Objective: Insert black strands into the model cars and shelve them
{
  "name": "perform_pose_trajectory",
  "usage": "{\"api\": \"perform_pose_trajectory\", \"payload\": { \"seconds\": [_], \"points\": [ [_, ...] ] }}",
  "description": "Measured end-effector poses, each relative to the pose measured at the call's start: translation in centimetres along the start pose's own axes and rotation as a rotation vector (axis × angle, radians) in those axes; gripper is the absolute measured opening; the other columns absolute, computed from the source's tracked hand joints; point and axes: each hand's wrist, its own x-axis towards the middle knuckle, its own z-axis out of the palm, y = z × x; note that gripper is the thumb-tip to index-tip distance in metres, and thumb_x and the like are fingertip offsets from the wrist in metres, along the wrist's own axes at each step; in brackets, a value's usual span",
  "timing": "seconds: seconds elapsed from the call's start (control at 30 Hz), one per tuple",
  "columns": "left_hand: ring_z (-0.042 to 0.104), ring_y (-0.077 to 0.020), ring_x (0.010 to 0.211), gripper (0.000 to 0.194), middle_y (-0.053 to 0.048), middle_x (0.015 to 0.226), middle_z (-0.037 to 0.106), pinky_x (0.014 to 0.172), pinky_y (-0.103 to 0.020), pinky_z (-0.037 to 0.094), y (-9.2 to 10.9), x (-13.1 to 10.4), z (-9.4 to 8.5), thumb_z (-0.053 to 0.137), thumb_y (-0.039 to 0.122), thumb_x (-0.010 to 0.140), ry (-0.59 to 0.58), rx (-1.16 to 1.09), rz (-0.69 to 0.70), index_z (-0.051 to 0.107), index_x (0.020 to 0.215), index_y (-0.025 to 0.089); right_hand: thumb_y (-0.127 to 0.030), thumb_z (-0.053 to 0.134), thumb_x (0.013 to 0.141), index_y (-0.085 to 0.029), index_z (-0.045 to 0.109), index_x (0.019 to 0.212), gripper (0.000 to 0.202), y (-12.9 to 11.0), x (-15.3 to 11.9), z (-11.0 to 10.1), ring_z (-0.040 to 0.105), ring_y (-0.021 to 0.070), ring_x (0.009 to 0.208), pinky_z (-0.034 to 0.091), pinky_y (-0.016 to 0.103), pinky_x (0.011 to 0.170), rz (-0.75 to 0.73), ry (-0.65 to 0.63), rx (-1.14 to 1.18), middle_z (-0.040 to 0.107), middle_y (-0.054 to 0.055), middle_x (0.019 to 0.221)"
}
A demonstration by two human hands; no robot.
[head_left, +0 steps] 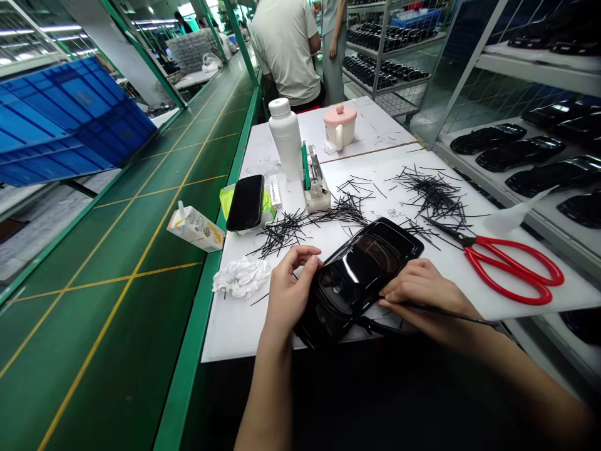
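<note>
Two hands of mine are at one shiny black toy car (357, 269). The car is between them, over the near edge of the white surface (235, 332), set at a slant. I can't tell if it sits on the surface or is held just above it. My left fingers (297, 255) are curled, thumb near the first finger, by the car's left side. I can't tell if they grip it. My right fingers (413, 279) are pinched tight on a thin dark stick (451, 311), right beside the car's other side.

The car has its whole shape and its shine, so I think that part is done. The stick is in my fingers and not on the car, as far as I can see, so I'd say this car is only part done. I can't see how much is left inside it.

A bit past the car, lots of black bits (432, 191) lie loose in messy piles, so plenty are not used. The red scissors (509, 266) lie to the right, with no hand on them. Crumpled paper (241, 275) and a phone (245, 202) are on the left. Farther on, a white bottle (287, 141) and a pink-lidded cup (340, 128) stand up. More black cars (521, 150) fill the shelves on the right; I can't tell if those are done.
</note>
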Motion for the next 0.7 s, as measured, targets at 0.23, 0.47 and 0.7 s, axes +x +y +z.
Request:
{"api": "perform_pose_trajectory", "payload": {
  "seconds": [0.23,0.47,0.7],
  "points": [
    [0.064,-0.0182,0.084,0.011,-0.001,0.082,0.067,0.08,-0.028,0.047,-0.1,0.0,0.0,0.06,0.031,0.091,-0.004,-0.001,0.015,0.066,0.096,0.022,-0.013,0.058,0.093,-0.023,0.054,0.081,0.017,0.2,0.1,0.0,0.061,0.0149,0.069,0.039,0.038,0.08,-0.022,-0.024,-0.043,0.069,-0.002,0.076],
    [0.062,-0.0163,0.083,0.01,0.0,0.082,0.065,0.079,-0.026,0.045,-0.2,0.0,-0.1,0.059,0.03,0.093,-0.012,0.007,0.016,0.066,0.096,0.023,-0.015,0.054,0.096,-0.022,0.05,0.081,0.017,-0.2,1.1,-0.5,0.054,0.014,0.065,0.034,0.036,0.075,-0.017,-0.139,-0.148,0.063,-0.002,0.072],
    [0.062,-0.0164,0.083,0.01,0.0,0.081,0.065,0.079,-0.027,0.045,-0.1,0.1,0.0,0.061,0.03,0.092,-0.005,-0.019,0.002,0.066,0.095,0.022,-0.015,0.05,0.097,-0.021,0.046,0.075,0.024,-0.6,2.0,-1.1,0.046,0.012,0.06,0.031,0.033,0.071,-0.034,-0.232,-0.186,0.052,-0.005,0.064]
  ]
}}
